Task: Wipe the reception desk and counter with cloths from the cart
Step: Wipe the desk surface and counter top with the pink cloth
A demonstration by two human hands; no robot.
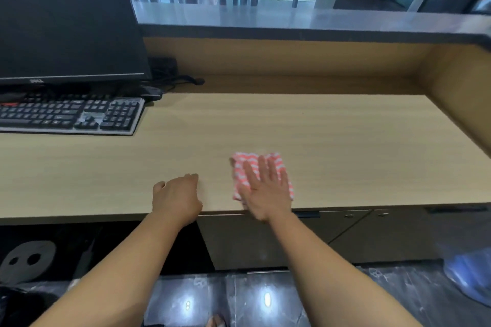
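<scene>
Cloth (240, 159) sits at the desk's (332, 135) 6 o'clock edge, under your flat, spread right hand (265, 191). Left hand (176, 196) rests beside it at 9 o'clock, loosely curled and empty. Desk wiping looks underway; the counter (292, 17) at 12 o'clock likely remains.

Both forearms (127, 260) are bare along all of their visible length, from the bottom edge of the view up to the wrists. The left hand (176, 199) and the right hand (265, 191) are bare as well, wrists and fingers uncovered. At the bottom edge, between the arms, a small rounded part shows, perhaps a toe (216, 322); it is too cut off to tell.
</scene>
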